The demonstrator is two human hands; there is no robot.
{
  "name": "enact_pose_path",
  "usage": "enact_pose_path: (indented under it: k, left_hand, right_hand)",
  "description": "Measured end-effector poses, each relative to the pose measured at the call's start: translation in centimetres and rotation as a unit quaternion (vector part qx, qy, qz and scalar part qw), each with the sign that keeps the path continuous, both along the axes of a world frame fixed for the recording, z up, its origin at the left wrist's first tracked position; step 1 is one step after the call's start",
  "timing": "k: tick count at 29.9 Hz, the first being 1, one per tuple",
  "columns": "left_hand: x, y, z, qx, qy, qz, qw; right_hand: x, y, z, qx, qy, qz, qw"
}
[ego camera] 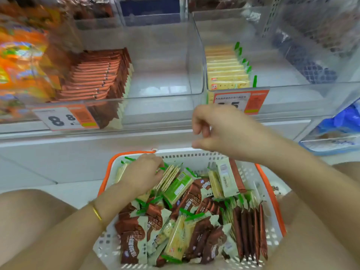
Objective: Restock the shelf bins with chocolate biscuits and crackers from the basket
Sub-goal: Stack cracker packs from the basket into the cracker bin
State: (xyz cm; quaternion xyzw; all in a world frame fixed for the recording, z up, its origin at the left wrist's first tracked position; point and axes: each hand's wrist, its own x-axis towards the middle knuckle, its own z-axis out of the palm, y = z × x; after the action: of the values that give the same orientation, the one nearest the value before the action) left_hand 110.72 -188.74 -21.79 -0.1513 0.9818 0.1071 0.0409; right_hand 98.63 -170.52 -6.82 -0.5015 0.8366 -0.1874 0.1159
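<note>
A white basket (194, 155) with orange handles sits low in the middle, full of brown chocolate biscuit packs (134, 242) and pale cracker packs (176, 244). My left hand (142, 173) reaches into its far left part and grips a stack of cracker packs (168, 177). My right hand (220, 129) hovers above the basket's far rim, in front of the shelf, fingers loosely curled and holding nothing. On the shelf, the left clear bin (161, 98) holds a row of chocolate biscuits (97, 75). The right clear bin (292, 94) holds a row of crackers (226, 69).
Price tags hang on the bin fronts: one reading 8.8 (66, 117) and another (241, 101) behind my right hand. Orange snack bags (21, 61) fill the bin at far left. Dark blue packs (311, 63) lie at the back right. A blue bag (339, 123) sits at the right edge.
</note>
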Motion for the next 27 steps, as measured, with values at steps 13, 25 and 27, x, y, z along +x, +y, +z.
enact_pose_path:
  k: [13, 25, 27]
  left_hand:
    - [-1.0, 1.3, -7.9, -0.141, -0.168, -0.031, 0.975]
    - [-0.7, -0.1, 1.0, 0.164, -0.045, 0.117, 0.978]
    - [-0.2, -0.5, 2.7, 0.269, -0.016, 0.132, 0.954]
  right_hand:
    - [-0.9, -2.6, -14.0, 0.288, -0.067, 0.06, 0.953]
    - [-2.8, -1.9, -13.8, 0.218, -0.133, -0.013, 0.967]
    - [-2.8, -1.8, -13.4, 0.194, -0.168, -0.025, 0.966]
